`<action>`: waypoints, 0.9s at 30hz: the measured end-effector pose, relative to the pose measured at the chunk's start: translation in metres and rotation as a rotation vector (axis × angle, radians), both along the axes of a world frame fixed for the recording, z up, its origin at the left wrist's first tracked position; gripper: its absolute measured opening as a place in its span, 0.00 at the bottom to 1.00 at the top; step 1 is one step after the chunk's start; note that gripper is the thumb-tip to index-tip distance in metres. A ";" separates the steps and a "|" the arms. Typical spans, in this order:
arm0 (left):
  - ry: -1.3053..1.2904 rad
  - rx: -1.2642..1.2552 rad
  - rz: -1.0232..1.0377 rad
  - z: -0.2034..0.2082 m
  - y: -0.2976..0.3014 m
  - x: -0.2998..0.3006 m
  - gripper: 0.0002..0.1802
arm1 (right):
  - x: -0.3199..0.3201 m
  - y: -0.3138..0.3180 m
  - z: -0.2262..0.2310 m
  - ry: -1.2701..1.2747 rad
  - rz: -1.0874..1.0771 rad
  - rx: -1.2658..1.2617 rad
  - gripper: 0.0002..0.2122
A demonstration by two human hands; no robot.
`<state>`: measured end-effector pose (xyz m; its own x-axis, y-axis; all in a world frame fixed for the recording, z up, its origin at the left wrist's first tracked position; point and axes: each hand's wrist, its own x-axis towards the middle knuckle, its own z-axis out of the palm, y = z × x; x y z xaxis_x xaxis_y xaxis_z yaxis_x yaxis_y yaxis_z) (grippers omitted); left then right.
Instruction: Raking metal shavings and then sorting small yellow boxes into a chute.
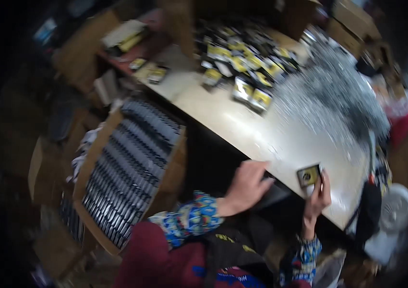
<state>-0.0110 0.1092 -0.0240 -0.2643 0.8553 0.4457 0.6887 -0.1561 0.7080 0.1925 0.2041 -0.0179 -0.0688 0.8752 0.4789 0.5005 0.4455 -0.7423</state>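
The right hand (317,199) is holding a small black and yellow packet (309,175) upright at the near edge of the pale counter (242,129). Its grip is narrow, with the fingers pinching the packet's right side and lower edge, so the packet's face is showing just above the palm.

The left hand (247,185) is resting at the counter's edge, just to the left of that grip. Its fingers are curling loosely over a dark, blurred shape below the counter; I cannot tell whether they are closing on anything.

Well beyond the grip, toward the far side of the counter, a heap of similar black and yellow packets (242,62) is lying scattered. Nearer, above and right of the grip, a mound of small silvery pieces (333,91) is spreading across the counter.

Far to the left of both hands, below the counter's level, a cardboard box (93,163) is standing packed with rows of dark flat items (129,163) set on edge.
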 end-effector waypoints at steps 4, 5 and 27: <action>-0.346 -0.038 -0.165 0.009 0.034 -0.001 0.23 | -0.069 -0.025 0.006 0.335 0.274 -0.060 0.12; -0.359 -0.090 -0.094 0.018 0.032 -0.019 0.20 | -0.072 -0.021 0.012 0.319 0.319 -0.243 0.14; 0.640 -0.094 0.024 0.030 0.159 -0.146 0.14 | -0.075 0.140 -0.018 -0.669 0.177 0.151 0.14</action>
